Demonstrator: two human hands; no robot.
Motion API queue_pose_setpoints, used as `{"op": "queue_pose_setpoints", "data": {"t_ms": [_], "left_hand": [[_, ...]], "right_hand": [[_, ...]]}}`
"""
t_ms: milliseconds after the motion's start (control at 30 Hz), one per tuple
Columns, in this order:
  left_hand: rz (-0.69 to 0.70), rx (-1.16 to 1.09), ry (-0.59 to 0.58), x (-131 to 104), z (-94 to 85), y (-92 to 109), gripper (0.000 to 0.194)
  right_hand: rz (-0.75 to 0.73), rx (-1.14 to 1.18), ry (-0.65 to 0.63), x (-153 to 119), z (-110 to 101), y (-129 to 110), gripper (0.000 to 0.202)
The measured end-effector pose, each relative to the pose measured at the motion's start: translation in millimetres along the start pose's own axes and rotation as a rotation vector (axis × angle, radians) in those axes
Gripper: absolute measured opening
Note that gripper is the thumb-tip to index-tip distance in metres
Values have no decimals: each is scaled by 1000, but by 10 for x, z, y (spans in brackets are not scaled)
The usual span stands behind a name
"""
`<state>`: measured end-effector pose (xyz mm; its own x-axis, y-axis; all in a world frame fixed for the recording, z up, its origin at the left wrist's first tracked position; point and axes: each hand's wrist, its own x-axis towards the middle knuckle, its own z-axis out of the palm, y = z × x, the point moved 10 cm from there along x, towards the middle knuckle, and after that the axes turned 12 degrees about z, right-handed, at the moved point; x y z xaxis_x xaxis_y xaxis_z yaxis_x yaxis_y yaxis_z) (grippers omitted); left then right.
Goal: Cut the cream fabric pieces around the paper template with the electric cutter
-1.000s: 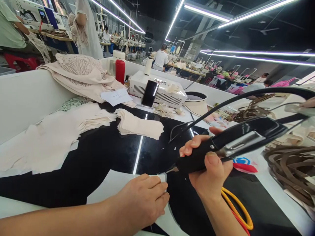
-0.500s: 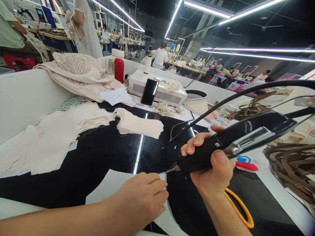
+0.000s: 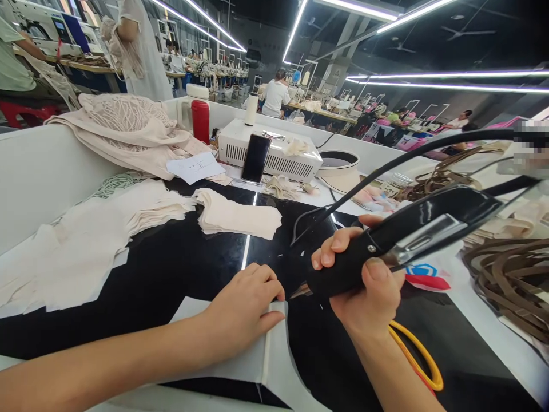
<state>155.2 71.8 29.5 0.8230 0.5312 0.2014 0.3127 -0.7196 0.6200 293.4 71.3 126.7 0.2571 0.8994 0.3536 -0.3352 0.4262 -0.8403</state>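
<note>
A black corded hand tool (image 3: 412, 229) with a silver lever and a narrow metal tip is gripped in my right hand (image 3: 371, 289). Its tip points down and left, close to the fingers of my left hand (image 3: 244, 306). That left hand lies over a pale grey fabric piece (image 3: 235, 366), with fingers bent and the thumb and forefinger at its upper corner. A narrow light strip (image 3: 266, 352) runs down this piece from the fingertips. What lies under my left palm is hidden. The work surface (image 3: 163, 280) is black and glossy.
Cream fabric pieces lie in a long heap (image 3: 81, 240) and a smaller stack (image 3: 238, 214). A phone (image 3: 256, 159) leans on a white vented box (image 3: 283, 154). Brown straps (image 3: 510, 286) and a yellow ring-shaped handle (image 3: 424, 355) are at right. Other people sit or stand beyond the partition.
My left hand has moved slightly up and away from me on the pale piece, its fingers less tightly curled. The tool in my right hand has shifted a little left in the view.
</note>
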Motion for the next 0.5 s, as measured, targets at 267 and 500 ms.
{"op": "queue_pose_setpoints", "data": {"t_ms": [267,500], "left_hand": [[-27,-92,4,-15,-13,-37,21],[-53,-94,8,-32,-10,-61,26]], "right_hand": [[19,38,-14,-27,24,31,40],[50,57,-33,-73,91,48,40]]}}
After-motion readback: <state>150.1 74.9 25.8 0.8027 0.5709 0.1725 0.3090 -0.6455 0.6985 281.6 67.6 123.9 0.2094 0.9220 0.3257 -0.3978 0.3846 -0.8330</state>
